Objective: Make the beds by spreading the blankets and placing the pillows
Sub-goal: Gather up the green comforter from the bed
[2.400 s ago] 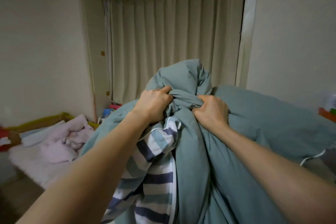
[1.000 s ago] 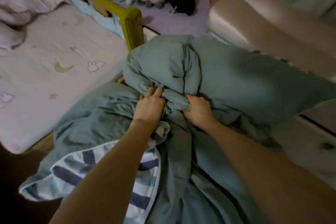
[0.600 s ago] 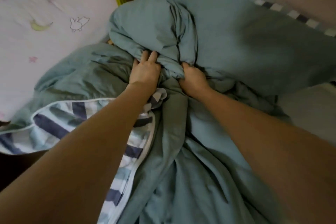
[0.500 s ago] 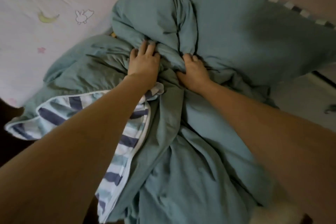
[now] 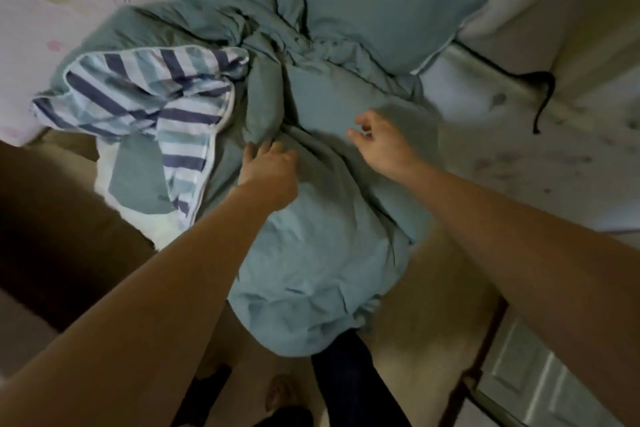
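The left hand point(image 5: 268, 166) lies with fingers straight, their tips touching a thick fold of the crumpled teal-green cotton duvet with a blue-and-white striped underside point(image 5: 311, 149); its grip pinches nothing. The right hand point(image 5: 379, 146), at about three o'clock from the left, hovers just over the cloth with fingers loosely curled and thumb out, holding nothing, though blur hides whether it touches. The duvet lies bunched, its long axis running from six o'clock, where it hangs over the bed's foot, up to twelve o'clock; the striped flap spills out at ten o'clock. Spreading likely needs a fresh hold on an edge, and the left hand is nearer the striped corner. Beneath is a pale mattress point(image 5: 519, 149); at nine o'clock a pink printed bed sheet point(image 5: 41, 10).
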### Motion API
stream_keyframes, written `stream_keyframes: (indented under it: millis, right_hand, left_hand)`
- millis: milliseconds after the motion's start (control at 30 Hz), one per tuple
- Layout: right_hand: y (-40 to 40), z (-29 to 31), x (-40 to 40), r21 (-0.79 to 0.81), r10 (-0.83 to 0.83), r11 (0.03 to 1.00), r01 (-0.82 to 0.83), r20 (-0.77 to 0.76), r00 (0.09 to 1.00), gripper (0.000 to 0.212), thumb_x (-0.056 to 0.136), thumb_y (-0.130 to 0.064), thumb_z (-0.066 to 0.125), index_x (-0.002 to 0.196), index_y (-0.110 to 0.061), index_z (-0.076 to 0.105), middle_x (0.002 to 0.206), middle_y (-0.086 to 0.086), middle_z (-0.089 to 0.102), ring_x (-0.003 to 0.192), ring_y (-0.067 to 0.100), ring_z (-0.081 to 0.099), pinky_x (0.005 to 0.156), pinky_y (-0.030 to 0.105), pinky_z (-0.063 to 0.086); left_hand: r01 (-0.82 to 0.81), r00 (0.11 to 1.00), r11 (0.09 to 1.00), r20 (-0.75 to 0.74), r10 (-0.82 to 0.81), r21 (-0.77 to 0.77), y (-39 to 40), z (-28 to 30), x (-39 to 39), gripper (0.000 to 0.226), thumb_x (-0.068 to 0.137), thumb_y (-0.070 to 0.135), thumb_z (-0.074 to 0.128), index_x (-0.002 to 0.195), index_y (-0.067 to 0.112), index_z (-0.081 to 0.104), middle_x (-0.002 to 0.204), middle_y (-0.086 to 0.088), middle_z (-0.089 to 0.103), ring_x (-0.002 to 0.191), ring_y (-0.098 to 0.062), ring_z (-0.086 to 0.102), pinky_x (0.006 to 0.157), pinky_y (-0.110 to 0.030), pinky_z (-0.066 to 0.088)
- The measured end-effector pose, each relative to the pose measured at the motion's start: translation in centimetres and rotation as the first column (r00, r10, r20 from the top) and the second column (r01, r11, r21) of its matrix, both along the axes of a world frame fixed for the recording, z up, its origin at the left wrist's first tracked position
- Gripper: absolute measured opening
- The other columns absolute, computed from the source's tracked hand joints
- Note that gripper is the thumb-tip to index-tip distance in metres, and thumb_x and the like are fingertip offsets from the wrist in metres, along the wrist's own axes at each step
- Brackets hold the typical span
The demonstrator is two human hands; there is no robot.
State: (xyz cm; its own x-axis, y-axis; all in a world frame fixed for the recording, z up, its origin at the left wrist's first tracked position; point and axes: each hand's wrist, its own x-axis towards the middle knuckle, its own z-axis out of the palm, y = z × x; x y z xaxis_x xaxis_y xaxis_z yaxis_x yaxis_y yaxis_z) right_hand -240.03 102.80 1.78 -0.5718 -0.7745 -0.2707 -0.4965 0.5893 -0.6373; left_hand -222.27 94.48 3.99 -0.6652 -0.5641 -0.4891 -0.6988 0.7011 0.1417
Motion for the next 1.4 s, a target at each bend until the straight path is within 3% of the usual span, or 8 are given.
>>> stream_keyframes:
  millis: [167, 467, 567, 700, 933, 1100, 1233, 1400]
  right_hand:
    - [12.4, -4.0, 6.9, 0.047, -0.167, 0.985, 0.166, 0.015, 0.986, 0.033, 0.094, -0.020, 0.055, 0.120, 0.000, 0.051, 0.113, 0.018, 0.060, 0.102, 0.030, 0.057, 0.092, 0.034, 0.043]
    - [25.0, -13.3, 18.9, 0.263, -0.176, 0.959, 0.108, 0.251, 0.952, 0.031, 0.095, -0.019, 0.053, 0.121, -0.003, 0.050, 0.119, 0.016, 0.056, 0.111, 0.032, 0.054, 0.088, 0.026, 0.041]
    - [27.2, -16.7, 20.4, 0.329, -0.190, 0.940, 0.088, 0.293, 0.937, 0.038, 0.090, -0.010, 0.057, 0.125, -0.005, 0.044, 0.119, 0.010, 0.053, 0.109, 0.026, 0.053, 0.087, 0.029, 0.042]
    - [29.6, -19.0, 21.3, 0.318, -0.137, 0.947, 0.037, 0.297, 0.945, 0.059, 0.081, -0.006, 0.068, 0.133, -0.005, 0.041, 0.117, 0.000, 0.049, 0.107, 0.019, 0.053, 0.083, 0.026, 0.044]
    - [28.9, -15.5, 23.2, 0.412, -0.248, 0.898, 0.157, 0.177, 0.952, 0.124, 0.062, -0.036, 0.086, 0.151, -0.023, 0.000, 0.155, 0.009, 0.017, 0.139, 0.030, 0.027, 0.112, 0.047, 0.032]
    - [29.2, -9.5, 21.6, 0.091, -0.392, 0.920, 0.382, 0.270, 0.880, 0.020, 0.085, -0.018, 0.066, 0.094, 0.000, 0.067, 0.093, 0.021, 0.068, 0.089, 0.024, 0.062, 0.077, 0.044, 0.053]
    - [25.3, 0.4, 19.1, -0.130, -0.372, 0.901, 0.415, 0.263, 0.890, 0.021, 0.092, -0.009, 0.059, 0.103, 0.007, 0.065, 0.096, 0.015, 0.066, 0.093, 0.021, 0.060, 0.072, 0.021, 0.042]
    - [17.1, 11.0, 16.9, -0.221, -0.403, 0.849, 0.481, 0.318, 0.858, 0.025, 0.093, -0.012, 0.054, 0.112, 0.000, 0.064, 0.114, 0.018, 0.065, 0.106, 0.029, 0.060, 0.091, 0.033, 0.048]
  left_hand:
    - [-0.055, 0.982, 0.998, -0.179, 0.055, 0.004, 11.9, -4.4, 7.1, 0.072, 0.091, 0.030, 0.056, 0.151, 0.021, 0.018, 0.160, -0.006, 0.006, 0.148, -0.026, -0.002, 0.120, -0.048, 0.002]
    - [-0.241, 0.968, 0.970, 0.078, 0.237, 0.042, 24.4, -14.8, 15.8, 0.143, 0.062, 0.060, 0.078, 0.144, 0.023, -0.033, 0.153, -0.010, -0.033, 0.144, -0.035, -0.019, 0.112, -0.062, 0.003]
    - [-0.458, 0.889, 0.886, 0.054, 0.455, 0.070, 25.9, -18.9, 15.7, 0.119, 0.074, 0.050, 0.073, 0.150, 0.022, -0.015, 0.158, -0.010, -0.003, 0.147, -0.032, 0.002, 0.113, -0.059, 0.013]
    - [-0.605, 0.765, 0.780, -0.155, 0.625, 0.160, 24.4, -20.5, 14.6, 0.034, 0.094, 0.012, 0.041, 0.125, 0.009, 0.053, 0.126, -0.019, 0.055, 0.117, -0.037, 0.050, 0.101, -0.048, 0.038]
    - [-0.491, 0.485, 0.585, -0.355, 0.799, 0.646, 25.0, -9.3, 11.4, 0.020, 0.098, 0.012, 0.042, 0.094, 0.002, 0.058, 0.093, -0.015, 0.060, 0.087, -0.024, 0.054, 0.072, -0.030, 0.038]
    - [-0.377, 0.193, 0.418, -0.372, 0.908, 0.826, 22.2, -1.1, 10.2, 0.019, 0.097, 0.016, 0.044, 0.093, 0.009, 0.061, 0.094, -0.009, 0.066, 0.095, -0.022, 0.062, 0.090, -0.034, 0.050]
    - [-0.400, 0.195, 0.453, -0.409, 0.891, 0.796, 18.4, 3.7, 12.4, 0.035, 0.090, 0.042, 0.060, 0.112, 0.015, 0.051, 0.113, -0.002, 0.059, 0.103, -0.014, 0.056, 0.093, -0.031, 0.045]
    - [-0.264, 0.403, 0.366, -0.243, 0.882, 0.892, 18.4, 9.6, 14.5, 0.117, 0.044, 0.054, 0.090, 0.140, 0.019, 0.034, 0.134, 0.003, 0.055, 0.118, -0.015, 0.056, 0.102, -0.038, 0.046]
